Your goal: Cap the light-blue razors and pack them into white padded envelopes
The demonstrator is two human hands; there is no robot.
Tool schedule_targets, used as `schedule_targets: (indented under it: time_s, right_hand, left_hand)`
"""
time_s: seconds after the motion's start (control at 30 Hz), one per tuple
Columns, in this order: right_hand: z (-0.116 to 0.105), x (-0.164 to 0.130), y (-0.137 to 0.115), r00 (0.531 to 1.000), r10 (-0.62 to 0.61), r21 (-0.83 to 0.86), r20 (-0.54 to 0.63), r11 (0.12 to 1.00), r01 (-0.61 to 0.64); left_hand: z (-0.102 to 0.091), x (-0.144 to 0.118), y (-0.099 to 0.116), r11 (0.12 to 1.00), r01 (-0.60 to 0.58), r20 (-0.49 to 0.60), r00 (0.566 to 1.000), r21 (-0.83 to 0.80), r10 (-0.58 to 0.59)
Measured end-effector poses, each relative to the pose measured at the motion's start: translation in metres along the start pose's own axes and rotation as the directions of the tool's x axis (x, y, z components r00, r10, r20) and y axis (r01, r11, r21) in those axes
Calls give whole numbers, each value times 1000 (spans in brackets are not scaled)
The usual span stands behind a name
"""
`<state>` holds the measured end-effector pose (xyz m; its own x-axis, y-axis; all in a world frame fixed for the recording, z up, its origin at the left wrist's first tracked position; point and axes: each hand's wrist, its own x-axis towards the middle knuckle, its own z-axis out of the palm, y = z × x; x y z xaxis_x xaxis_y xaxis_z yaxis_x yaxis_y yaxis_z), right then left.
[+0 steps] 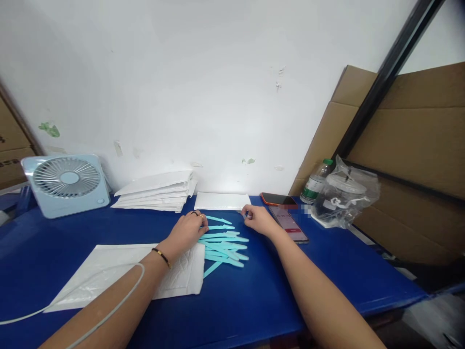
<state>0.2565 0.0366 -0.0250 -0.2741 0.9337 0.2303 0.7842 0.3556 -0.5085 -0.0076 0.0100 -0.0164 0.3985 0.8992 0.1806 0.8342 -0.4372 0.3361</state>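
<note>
Left hand (pixel 189 228) flat, palm down, fingers loosely spread, resting on the left edge of a pile of light-blue plastic sticks (pixel 223 245); gripping nothing, only pressing on the nearest sticks. Gold rings on two fingers, a thin dark-and-gold bracelet (pixel 162 257) at the wrist, a pale cable (pixel 109 310) draped over the forearm.

Right hand (pixel 257 218) at about one o'clock from the pile, fingers curled in, thumb and forefinger pinched near the tip of one stick; too small to tell whether anything is truly held.

Sticks scattered mid-table on the blue table (pixel 254 300), overlapping, mostly pointing left to right, one lower stick angled toward seven o'clock.

Containers: a flat white padded mailer (pixel 119 276) at eight o'clock from the pile, under the left forearm, its right edge touching the sticks; contents not visible. A stack of white padded mailers (pixel 156 191) at eleven o'clock, against the wall. A single white mailer (pixel 222 200) at twelve o'clock, lying flat. At two o'clock, a lidded clear jar inside a crumpled transparent bag (pixel 345 194), with a green-capped plastic bottle (pixel 315 184) just beside it.

Two phones (pixel 288 223) near the right hand, one with a lit screen. A small pale-blue desk fan (pixel 65 184) at ten o'clock. Cardboard sheets (pixel 417 135) leaning at right.
</note>
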Motion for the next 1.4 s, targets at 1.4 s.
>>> schedule_targets:
  time_s: [1.4]
  right_hand:
    - [6, 4, 5, 990, -127, -205, -55, 972, 113]
  left_hand:
    - [0, -4, -4, 993, -115, 9, 993, -32, 115]
